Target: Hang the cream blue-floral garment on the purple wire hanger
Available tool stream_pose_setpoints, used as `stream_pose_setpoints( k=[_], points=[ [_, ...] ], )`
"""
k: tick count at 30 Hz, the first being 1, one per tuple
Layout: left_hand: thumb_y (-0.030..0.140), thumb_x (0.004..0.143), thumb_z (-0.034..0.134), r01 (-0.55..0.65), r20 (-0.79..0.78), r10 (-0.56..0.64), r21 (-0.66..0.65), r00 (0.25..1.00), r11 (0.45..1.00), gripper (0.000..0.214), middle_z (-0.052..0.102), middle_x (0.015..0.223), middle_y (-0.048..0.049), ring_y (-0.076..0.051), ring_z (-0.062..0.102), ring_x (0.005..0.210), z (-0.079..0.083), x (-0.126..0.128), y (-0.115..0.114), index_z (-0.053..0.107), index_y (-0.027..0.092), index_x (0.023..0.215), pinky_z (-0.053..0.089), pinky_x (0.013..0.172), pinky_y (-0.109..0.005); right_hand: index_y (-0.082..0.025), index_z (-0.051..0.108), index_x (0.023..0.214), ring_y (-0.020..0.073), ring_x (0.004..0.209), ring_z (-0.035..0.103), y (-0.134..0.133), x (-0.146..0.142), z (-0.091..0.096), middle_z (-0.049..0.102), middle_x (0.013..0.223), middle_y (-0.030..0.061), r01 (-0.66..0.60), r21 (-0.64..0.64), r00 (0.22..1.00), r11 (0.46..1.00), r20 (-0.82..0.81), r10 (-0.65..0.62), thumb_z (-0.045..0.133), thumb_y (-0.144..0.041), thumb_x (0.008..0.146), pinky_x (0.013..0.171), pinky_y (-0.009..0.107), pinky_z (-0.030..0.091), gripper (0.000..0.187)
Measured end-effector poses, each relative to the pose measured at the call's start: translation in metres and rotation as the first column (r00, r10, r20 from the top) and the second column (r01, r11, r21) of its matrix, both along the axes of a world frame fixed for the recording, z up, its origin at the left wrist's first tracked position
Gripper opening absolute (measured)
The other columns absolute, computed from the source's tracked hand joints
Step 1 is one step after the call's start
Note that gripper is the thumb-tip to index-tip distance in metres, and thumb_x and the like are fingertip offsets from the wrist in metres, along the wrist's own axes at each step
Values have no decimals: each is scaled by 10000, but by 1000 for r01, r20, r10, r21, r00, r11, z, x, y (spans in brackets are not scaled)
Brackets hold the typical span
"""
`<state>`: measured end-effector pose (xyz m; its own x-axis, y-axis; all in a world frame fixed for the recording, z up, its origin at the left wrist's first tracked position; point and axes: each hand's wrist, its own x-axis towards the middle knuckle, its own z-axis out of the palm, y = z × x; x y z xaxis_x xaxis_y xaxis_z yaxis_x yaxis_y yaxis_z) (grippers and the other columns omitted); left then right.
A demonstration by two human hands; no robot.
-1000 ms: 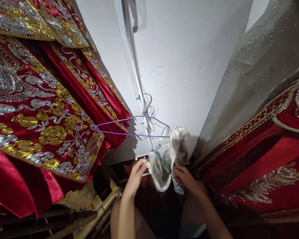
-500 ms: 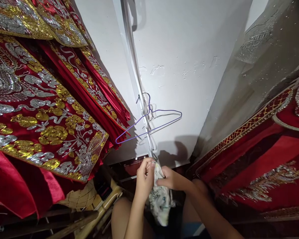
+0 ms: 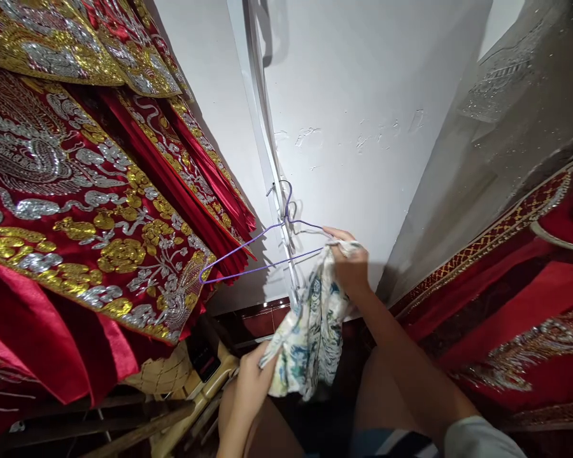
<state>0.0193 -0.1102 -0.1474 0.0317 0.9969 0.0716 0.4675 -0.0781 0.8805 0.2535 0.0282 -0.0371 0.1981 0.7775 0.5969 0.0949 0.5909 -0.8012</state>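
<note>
A patterned garment (image 3: 310, 343), white with blue, green and yellow print, hangs stretched between my hands. My left hand (image 3: 255, 375) is closed on its lower left edge. Higher up, my right hand (image 3: 351, 261) grips the garment's upper corner and reaches the right end of a purple clothes hanger (image 3: 248, 245), with a finger lying along its upper bar. The hanger's right tip is hidden behind that hand and the cloth. Its hook hangs on a narrow white upright strip (image 3: 262, 114) against the wall. The garment's exact kind cannot be made out.
Red costumes with gold and silver sequins (image 3: 100, 222) hang close on the left. More red embroidered cloth (image 3: 506, 318) fills the right side. At lower left stand a bamboo frame (image 3: 195, 407) and a woven basket (image 3: 165, 369). A white wall (image 3: 348, 95) lies ahead.
The bunched garment has been spread out. My right hand has risen to the hanger's right end with one corner, while my left hand has moved down and left. The hanger has tilted slightly.
</note>
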Motion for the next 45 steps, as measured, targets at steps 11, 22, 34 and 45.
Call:
stream_pose_setpoints(
  k=[11,22,34,45],
  points=[
    [550,866,590,-214,19,213,148,977,966,498,434,541,1,-148,398,532,11,-18,-21,558,173,542,400,548,-272,-235,681,1258,298,1263,583,51,-22,-51,688,1304,78,-248,-367,886,897,289,363,507,-384,953,1092,445,398,381],
    [489,928,492,75,-588,-38,38,808,996,458,658,686,-61,-266,631,813,41,-63,6,637,205,599,451,913,-440,-234,440,545,125,499,292,28,-1,-55,322,480,-67,-119,-387,885,914,375,274,652,-530,838,526,274,279,467],
    [514,946,408,-235,-277,355,385,893,893,495,702,1222,-107,-292,621,1169,97,-58,44,697,177,1167,465,1011,-373,-236,383,670,146,568,380,-28,27,-35,405,597,-34,-73,-345,808,936,530,259,439,-546,949,574,275,339,421],
    [441,956,488,-513,90,540,473,837,716,279,688,1022,-43,-210,621,1023,96,-70,80,629,200,969,449,907,-284,-226,519,703,175,597,518,-40,19,-36,520,593,-12,-52,-325,832,944,508,221,479,-496,933,579,265,373,357]
  ],
)
